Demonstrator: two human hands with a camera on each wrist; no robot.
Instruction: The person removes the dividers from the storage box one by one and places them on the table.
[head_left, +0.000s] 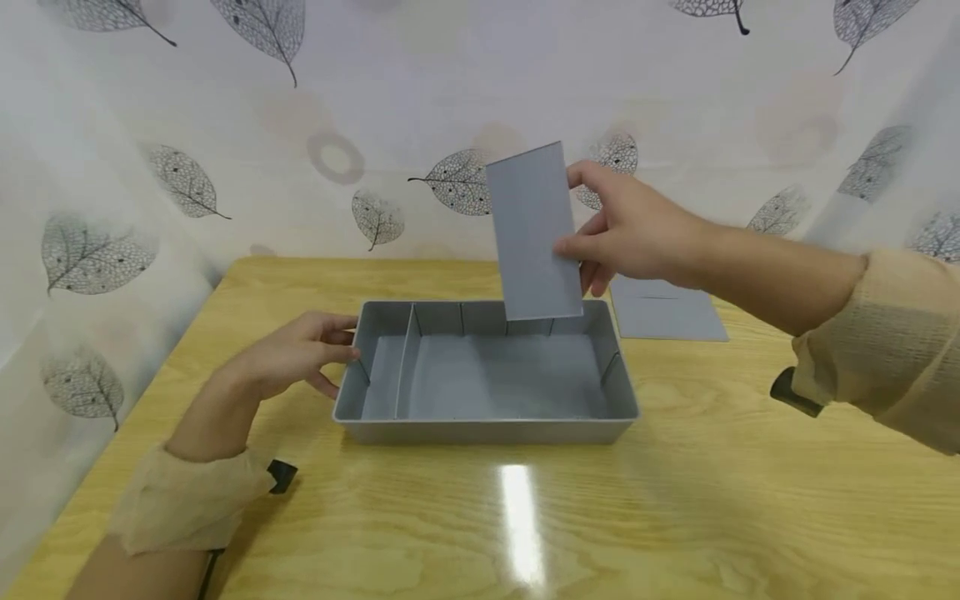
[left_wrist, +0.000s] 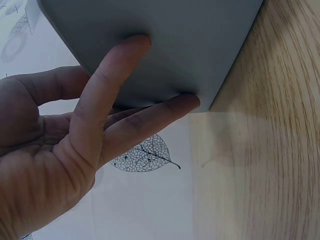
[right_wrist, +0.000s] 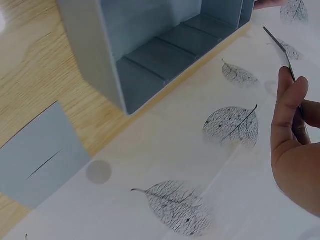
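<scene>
Grey: one tray [head_left: 480, 429]; two loose dividers, one [head_left: 534, 233] held.

A flat grey divider panel [head_left: 534, 232] hangs nearly upright above the open grey tray [head_left: 486, 427], which holds one fitted divider.

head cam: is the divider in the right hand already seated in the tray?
No. The right hand holds the grey divider panel in the air above the tray, its lower edge clear of the slots.

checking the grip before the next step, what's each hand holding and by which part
The right hand pinches the grey divider panel by its right long edge, above the grey tray. The left hand holds nothing; straight fingers touch the tray's left end.
</scene>
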